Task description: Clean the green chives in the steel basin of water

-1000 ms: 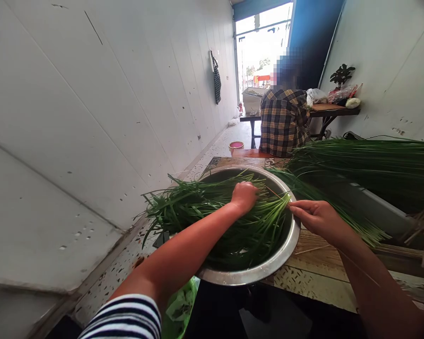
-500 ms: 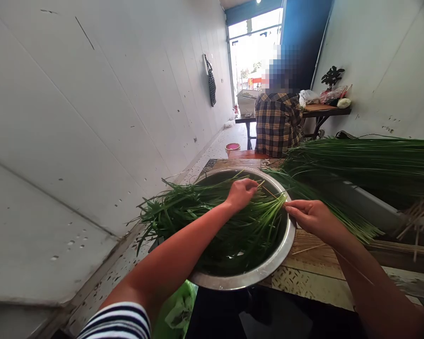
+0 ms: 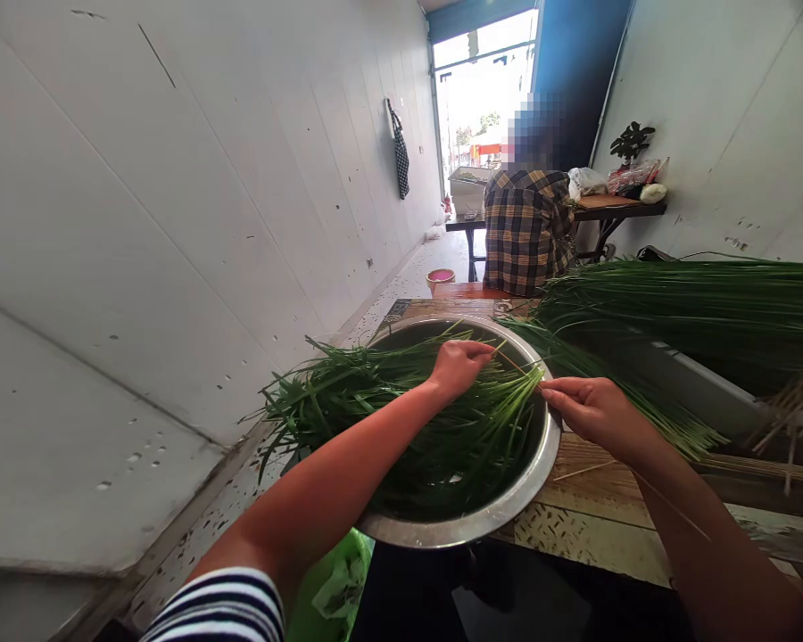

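A wide steel bowl (image 3: pixel 509 504) sits at the near edge of a wooden table (image 3: pixel 595 513) and holds a heap of long green chives (image 3: pixel 375 392) whose leaf tips hang over its left rim. My left hand (image 3: pixel 459 364) rests on top of the chives, fingers curled shut around a thin pale stalk that runs toward my right hand. My right hand (image 3: pixel 592 410) hovers at the bowl's right rim, pinching the cut ends of the chives. A striped sleeve shows at the bottom left.
A large pile of chives (image 3: pixel 696 308) lies across the table to the right, over a grey tray edge (image 3: pixel 702 388). A person in a plaid shirt (image 3: pixel 527 230) sits ahead with their back turned. A pink bucket (image 3: pixel 440 278) stands on the floor. A white wall runs along the left.
My left hand has shifted slightly up and left on the chives, and its fingers have closed on a thin stalk. My right hand has barely moved.
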